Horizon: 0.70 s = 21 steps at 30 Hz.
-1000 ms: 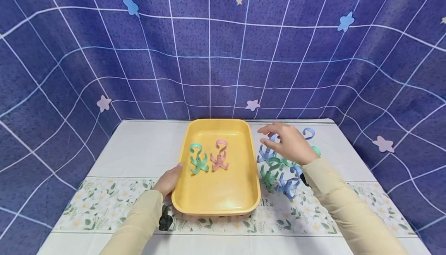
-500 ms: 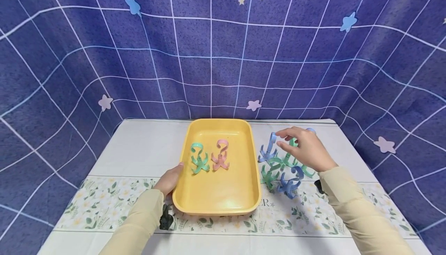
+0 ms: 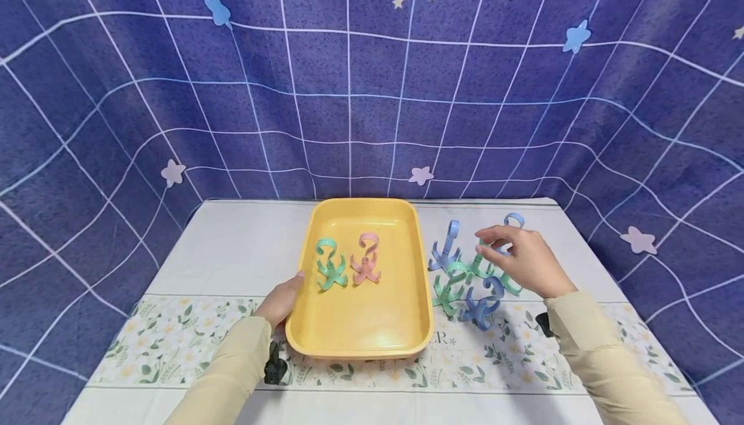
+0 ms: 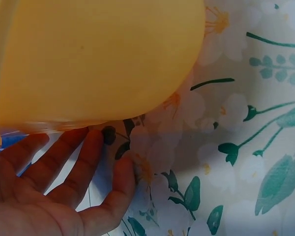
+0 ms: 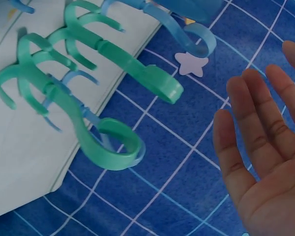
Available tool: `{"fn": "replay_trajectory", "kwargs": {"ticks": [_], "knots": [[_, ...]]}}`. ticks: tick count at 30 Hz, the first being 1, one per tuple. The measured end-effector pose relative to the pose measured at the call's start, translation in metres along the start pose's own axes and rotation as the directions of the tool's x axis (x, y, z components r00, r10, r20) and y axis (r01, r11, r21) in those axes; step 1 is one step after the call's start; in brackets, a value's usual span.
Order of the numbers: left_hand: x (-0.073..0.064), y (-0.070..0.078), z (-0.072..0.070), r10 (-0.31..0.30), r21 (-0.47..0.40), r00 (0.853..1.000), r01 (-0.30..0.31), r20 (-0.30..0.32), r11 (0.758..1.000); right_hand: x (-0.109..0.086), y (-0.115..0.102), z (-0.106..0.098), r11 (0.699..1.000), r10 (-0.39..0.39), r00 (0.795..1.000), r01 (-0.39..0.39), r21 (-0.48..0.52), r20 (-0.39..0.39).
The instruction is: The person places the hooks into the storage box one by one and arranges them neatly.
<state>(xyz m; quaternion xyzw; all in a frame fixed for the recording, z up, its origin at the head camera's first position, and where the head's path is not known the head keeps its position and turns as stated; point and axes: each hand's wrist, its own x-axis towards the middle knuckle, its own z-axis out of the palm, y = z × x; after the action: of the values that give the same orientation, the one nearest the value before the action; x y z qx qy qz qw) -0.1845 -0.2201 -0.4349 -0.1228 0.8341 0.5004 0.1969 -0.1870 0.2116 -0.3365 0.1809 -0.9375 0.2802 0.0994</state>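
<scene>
My left hand (image 3: 281, 300) holds the left side of a yellow tray (image 3: 361, 352). Its thumb lies at the rim, and in the left wrist view the fingertips meet the tray's outer wall low down. Inside the tray stand a green multi-prong hanging hook (image 3: 332, 275) and a pink one (image 3: 366, 271). To the right, my right hand (image 3: 526, 260) hovers over a cluster of blue and green hooks, fingers loosely bent and nothing in them. Its fingertips overlap the top of a green hook (image 3: 478, 270). In the right wrist view, green hooks (image 5: 78, 125) stand apart from the fingers.
Around the right hand are a blue hook (image 3: 446, 258), a front green hook (image 3: 446, 296), a front blue hook (image 3: 479, 310) and a back blue hook (image 3: 515, 219). A floral cloth (image 3: 174, 328) covers the table, and a blue curtain (image 3: 372, 115) hangs behind it.
My right hand has moved right and slightly toward me, from over the left blue hook to a green hook, uncovering the blue one. The left hand and tray stay put.
</scene>
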Motion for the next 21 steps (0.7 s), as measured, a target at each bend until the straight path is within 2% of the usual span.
{"fn": "replay_trajectory", "kwargs": {"ticks": [13, 21], "knots": [[0.0, -0.002, 0.001, 0.012, -0.005, 1.0, -0.012, 0.005, 1.0, -0.017, 0.012, 0.006, 0.999, 0.041, 0.999, -0.04, -0.03, 0.027], [0.001, -0.002, 0.001, 0.007, -0.003, 1.0, -0.007, -0.001, 1.0, -0.027, 0.016, 0.003, 0.992, 0.12, 0.985, -0.114, -0.056, 0.124]]}}
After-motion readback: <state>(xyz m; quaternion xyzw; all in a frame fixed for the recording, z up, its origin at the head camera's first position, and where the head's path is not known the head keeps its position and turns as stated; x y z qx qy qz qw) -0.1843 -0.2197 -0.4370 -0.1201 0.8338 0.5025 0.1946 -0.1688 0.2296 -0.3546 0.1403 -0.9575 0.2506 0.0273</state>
